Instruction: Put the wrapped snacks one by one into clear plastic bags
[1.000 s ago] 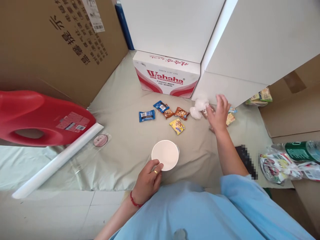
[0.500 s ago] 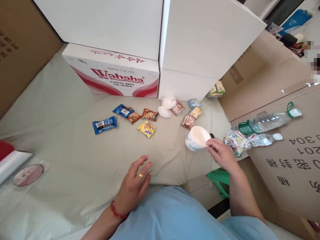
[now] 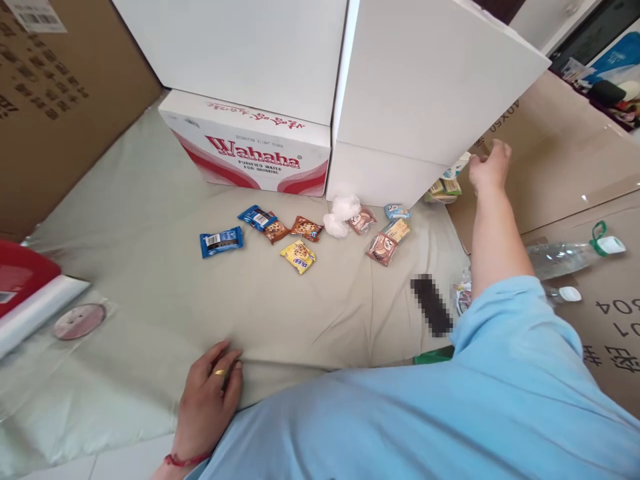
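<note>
My right hand (image 3: 491, 168) is stretched far out past the edge of the tall white box. Its fingers are at the rim of a white paper bowl (image 3: 456, 167) with blue print, partly hidden behind that box. Just below the bowl lies a clear bag of yellow-green packets (image 3: 444, 191). My left hand (image 3: 213, 387), with a gold ring, rests on the cloth by the front edge, fingers loosely spread and holding nothing. In the middle lie blue snack packets (image 3: 221, 241), brown cookie packets (image 3: 307, 228), a yellow cookie packet (image 3: 299, 256), pink-brown packets (image 3: 383, 249) and a crumpled white plastic bag (image 3: 340, 217).
A Wahaha carton (image 3: 250, 157) and a tall white box (image 3: 400, 100) stand along the back. A blurred dark rectangle (image 3: 431, 305) lies at right. Beyond my arm are plastic bottles (image 3: 567, 260). At left are a red object (image 3: 25, 273) and a round pinkish disc (image 3: 80, 321).
My right hand has carried the paper bowl away from the front right to the back, beside the white box. The dark rectangle is uncovered. My left hand has moved left and down onto the cloth.
</note>
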Motion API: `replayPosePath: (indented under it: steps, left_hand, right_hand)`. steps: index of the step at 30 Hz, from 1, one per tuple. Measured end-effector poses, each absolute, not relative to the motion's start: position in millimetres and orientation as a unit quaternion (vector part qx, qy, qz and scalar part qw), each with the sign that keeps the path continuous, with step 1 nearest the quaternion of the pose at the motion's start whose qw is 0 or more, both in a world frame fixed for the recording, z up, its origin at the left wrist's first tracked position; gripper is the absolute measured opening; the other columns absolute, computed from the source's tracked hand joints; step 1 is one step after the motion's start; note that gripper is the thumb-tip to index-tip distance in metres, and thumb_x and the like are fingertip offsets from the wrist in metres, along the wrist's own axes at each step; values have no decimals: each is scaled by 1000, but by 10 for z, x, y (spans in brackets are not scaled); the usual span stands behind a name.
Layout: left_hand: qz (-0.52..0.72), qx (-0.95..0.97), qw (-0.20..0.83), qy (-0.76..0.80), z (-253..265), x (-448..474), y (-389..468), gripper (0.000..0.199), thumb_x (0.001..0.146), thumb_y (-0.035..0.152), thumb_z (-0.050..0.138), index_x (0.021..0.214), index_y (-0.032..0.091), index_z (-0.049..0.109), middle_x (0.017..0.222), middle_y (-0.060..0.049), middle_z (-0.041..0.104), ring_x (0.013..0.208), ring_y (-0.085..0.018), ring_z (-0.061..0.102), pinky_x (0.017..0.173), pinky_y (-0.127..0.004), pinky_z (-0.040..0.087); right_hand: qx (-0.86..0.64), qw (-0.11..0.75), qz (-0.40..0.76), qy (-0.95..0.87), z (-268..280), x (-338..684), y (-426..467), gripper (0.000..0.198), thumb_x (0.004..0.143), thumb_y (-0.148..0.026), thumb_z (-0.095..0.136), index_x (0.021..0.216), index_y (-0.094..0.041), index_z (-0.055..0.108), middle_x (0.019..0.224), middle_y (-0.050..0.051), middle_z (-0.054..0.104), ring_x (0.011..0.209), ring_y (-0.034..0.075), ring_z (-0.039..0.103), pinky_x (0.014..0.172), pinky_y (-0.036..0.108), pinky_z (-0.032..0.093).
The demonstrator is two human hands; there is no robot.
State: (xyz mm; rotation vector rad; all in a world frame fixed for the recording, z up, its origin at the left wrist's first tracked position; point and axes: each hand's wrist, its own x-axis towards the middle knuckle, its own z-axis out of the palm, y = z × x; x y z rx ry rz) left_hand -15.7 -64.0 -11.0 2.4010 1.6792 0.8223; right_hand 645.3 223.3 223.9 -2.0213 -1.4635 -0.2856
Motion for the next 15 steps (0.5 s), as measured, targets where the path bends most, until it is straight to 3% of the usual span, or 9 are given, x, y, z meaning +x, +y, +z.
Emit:
replayPosePath:
  steps: [2,5,8,11,15]
  left_hand:
    - [270,795,36,543,-102,-182,-618,20,98,20,54,115,19,65,125,-15,66,108,-30,67,93,-46,59]
    - [266,808,5,525,-117,-258,-572,21,96,17,56,115,17,64,122,-17,67,106,-31,68,94,-46,57]
    - [261,820,-18,509,-166,-326,-537,23,93,15,59,116,17,64,119,-17,69,105,-31,69,93,-46,56]
    - [266,818,-39,508,-207,-340,-521,27,90,15,62,117,19,64,117,-15,71,103,-31,70,94,-47,56]
    - [270,817,-50,507,-205,-311,-517,29,88,14,64,117,19,64,115,-15,72,100,-31,71,94,-46,56]
  right_hand:
    - [-788,409,-67,-455,1999,6315,2185,51,91,-13,60,140,-5,52,147,29,45,108,18,63,100,38,46]
    - [-783,445,-21,-434,1445,6058,1834,37,89,-21,64,126,-18,62,137,20,59,106,21,66,94,37,51]
    - [-792,465,43,-393,935,5908,1360,25,82,-27,66,106,-22,62,108,10,69,96,21,68,87,38,55]
    - [-808,464,132,-339,685,5881,983,22,77,-35,66,93,-21,58,82,1,66,73,15,64,72,32,56]
    - [-811,447,212,-312,675,5852,710,30,70,-44,71,83,-20,58,70,-1,62,58,11,54,59,26,50]
